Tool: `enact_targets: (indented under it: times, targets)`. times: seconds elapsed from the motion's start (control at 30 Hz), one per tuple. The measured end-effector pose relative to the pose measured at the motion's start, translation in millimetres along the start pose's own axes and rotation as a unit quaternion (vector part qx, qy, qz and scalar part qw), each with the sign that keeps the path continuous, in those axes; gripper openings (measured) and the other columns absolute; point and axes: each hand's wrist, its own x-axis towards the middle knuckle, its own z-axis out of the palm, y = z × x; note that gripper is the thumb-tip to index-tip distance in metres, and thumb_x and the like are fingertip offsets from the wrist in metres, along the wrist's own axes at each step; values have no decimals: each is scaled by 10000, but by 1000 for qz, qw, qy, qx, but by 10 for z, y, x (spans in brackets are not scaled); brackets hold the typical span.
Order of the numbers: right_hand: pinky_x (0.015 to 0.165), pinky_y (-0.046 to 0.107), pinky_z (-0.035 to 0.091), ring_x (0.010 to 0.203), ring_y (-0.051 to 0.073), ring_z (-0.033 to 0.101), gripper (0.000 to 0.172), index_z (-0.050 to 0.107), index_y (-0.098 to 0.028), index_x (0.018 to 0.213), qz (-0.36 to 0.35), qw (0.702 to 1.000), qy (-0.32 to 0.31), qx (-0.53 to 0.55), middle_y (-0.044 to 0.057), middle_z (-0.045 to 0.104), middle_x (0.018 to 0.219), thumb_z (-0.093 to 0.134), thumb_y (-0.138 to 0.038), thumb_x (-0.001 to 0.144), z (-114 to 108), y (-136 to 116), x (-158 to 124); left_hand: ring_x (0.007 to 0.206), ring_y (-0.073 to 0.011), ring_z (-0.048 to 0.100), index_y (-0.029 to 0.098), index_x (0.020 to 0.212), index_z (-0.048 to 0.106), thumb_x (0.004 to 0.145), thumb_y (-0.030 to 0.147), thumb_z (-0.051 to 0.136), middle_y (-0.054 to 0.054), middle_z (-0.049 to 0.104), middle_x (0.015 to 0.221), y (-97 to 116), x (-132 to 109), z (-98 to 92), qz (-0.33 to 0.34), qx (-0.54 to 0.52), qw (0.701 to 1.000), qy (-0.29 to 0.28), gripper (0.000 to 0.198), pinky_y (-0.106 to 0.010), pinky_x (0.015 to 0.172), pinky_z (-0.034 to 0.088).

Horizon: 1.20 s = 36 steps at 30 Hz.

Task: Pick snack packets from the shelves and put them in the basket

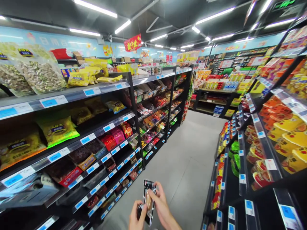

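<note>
Low in the aisle, at the bottom middle of the view, a small shiny snack packet (149, 206) is held between both hands. Its wrapper is black and silvery, and something brown shows in the middle; the exact kind I cannot tell. My left hand (137, 217) is closed on the packet's lower left edge, with the thumb on top and a dark part of the wrapper beside it. My right hand (161, 203) grips its right side, thumb lying across the front and fingers behind. The fingers under the packet are partly hidden.
On the left runs a long black shelf rack (131, 95) with bagged snacks and boxed packets. Cup noodles (259, 179) fill the rack on the right. Grey floor (184, 159) lies between them, leading to a low display (211, 99) with goods. A person in green (226, 71) is farther back.
</note>
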Motion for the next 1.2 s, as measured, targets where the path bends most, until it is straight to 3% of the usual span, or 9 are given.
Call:
enact_targets:
  times: [0.17,0.3,0.63,0.93,1.2]
  targets:
    - [618,276,499,672,178,657,637,471,-250,1218,5,999,49,-15,7,706,805,791,-437,699,-72,-47,-1,677,-136,497,166,749,569,752,625,647,14,538,686,49,-56,26,-91,-62,989,-98,466,-214,650,393]
    - [612,289,506,666,190,653,440,641,-171,977,15,998,28,-49,45,715,805,785,-470,689,-119,-67,-3,708,-130,491,155,817,580,784,589,634,3,535,750,50,-128,66,-164,-153,967,-118,439,-221,661,411]
    - [573,250,441,609,149,588,357,692,-167,785,23,998,45,-31,3,675,690,716,-520,742,-137,23,34,725,-139,538,152,771,590,812,544,629,1,566,740,26,-130,23,-153,-175,967,-107,396,-238,719,441]
    - [569,231,418,616,131,540,287,695,-163,780,29,998,50,-5,-3,640,702,737,-445,748,-177,69,47,669,-126,528,150,771,585,816,541,629,12,558,698,-38,-146,10,-152,-158,972,-86,396,-228,671,416]
    - [575,230,398,611,125,520,249,679,-174,754,34,998,48,9,-14,615,678,729,-417,764,-218,72,30,720,-137,546,147,798,586,851,505,602,7,555,743,-21,-171,12,-147,-155,971,-103,362,-236,708,424]
